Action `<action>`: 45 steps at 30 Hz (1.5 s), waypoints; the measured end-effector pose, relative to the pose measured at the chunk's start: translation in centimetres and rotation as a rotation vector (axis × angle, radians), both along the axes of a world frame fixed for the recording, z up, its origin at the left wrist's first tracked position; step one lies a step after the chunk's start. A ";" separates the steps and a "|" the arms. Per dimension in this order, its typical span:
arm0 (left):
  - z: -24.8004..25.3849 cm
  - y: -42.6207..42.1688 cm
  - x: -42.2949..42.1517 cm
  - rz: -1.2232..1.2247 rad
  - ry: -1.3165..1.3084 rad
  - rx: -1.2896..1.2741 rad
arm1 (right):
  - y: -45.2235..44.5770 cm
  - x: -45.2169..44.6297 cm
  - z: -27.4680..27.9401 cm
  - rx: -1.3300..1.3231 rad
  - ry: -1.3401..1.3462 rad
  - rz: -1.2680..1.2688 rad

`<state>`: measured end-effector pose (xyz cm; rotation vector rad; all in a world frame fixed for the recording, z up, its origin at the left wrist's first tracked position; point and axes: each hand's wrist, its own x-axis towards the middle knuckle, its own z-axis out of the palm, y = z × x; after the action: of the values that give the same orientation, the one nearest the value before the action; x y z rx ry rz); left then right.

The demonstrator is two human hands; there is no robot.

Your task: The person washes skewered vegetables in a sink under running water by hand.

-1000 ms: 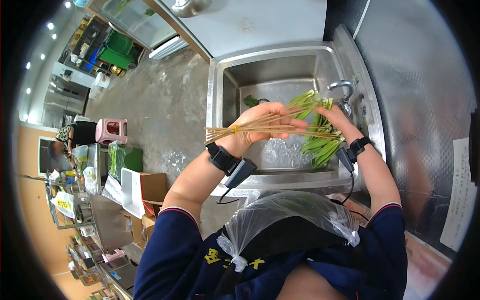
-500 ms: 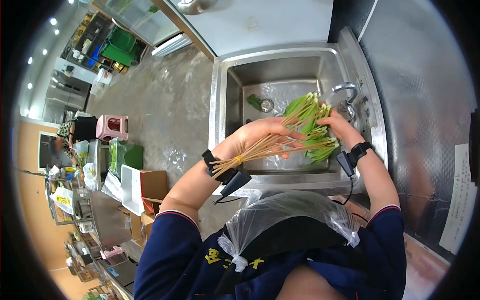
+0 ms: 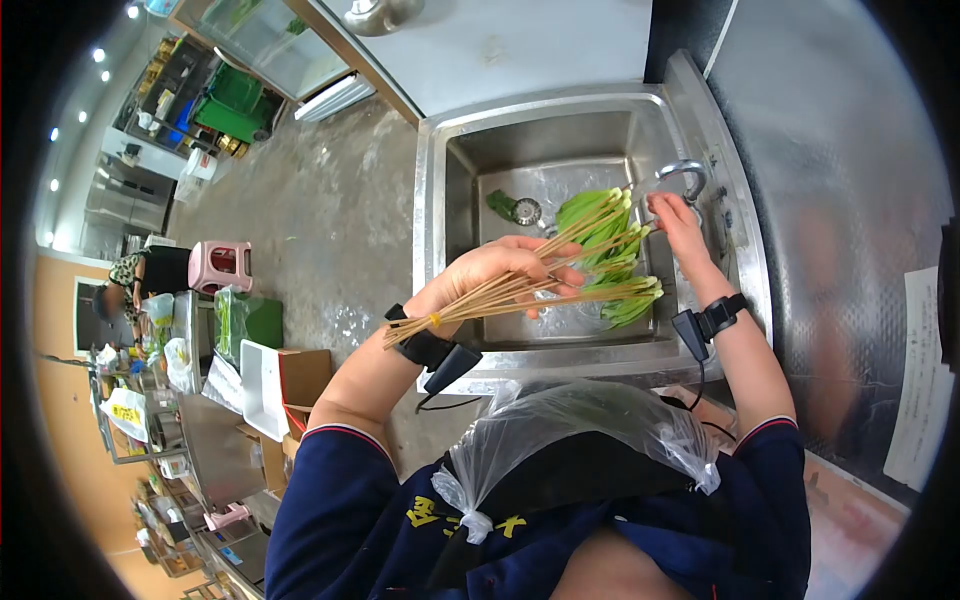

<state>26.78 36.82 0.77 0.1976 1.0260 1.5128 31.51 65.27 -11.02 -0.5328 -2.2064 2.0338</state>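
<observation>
A bundle of thin wooden skewers (image 3: pixel 478 303), tied with a yellow band near one end, lies across my left hand (image 3: pixel 500 275). The left fingers are curled round the sticks. At the far ends of the skewers hang green leafy vegetables (image 3: pixel 607 245) with pale stem ends, over the steel sink (image 3: pixel 510 130). My right hand (image 3: pixel 677 220) is to the right of the leaves, near the faucet (image 3: pixel 684 170). Its fingers are drawn together, and whether a thin stick lies between them is hard to make out.
A green scrap (image 3: pixel 501 205) lies beside the drain. The steel splashback stands to the right of the sink. Further left are a pink stool (image 3: pixel 221 267), a white tub (image 3: pixel 262 390), a green bin (image 3: pixel 235 103) and a person (image 3: pixel 150 272) at a counter.
The right hand has moved off the leaves towards the faucet. My left hand and the skewers have shifted left, and the leaf bunches have spread apart.
</observation>
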 end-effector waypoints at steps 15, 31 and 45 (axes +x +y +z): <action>0.3 1.0 -0.8 -0.081 0.106 0.041 | 1.1 -1.3 0.0 -0.508 -0.047 -0.044; -0.1 1.5 0.3 -0.085 0.108 0.053 | 1.1 -1.7 0.1 0.132 -0.073 -0.015; -2.7 1.5 -1.4 -0.048 -0.138 0.182 | 2.4 -1.6 -0.2 0.170 -0.043 0.273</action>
<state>25.41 38.34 -1.95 0.2406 0.7694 1.5537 29.91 67.67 -11.27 -0.2734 -2.5711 1.9392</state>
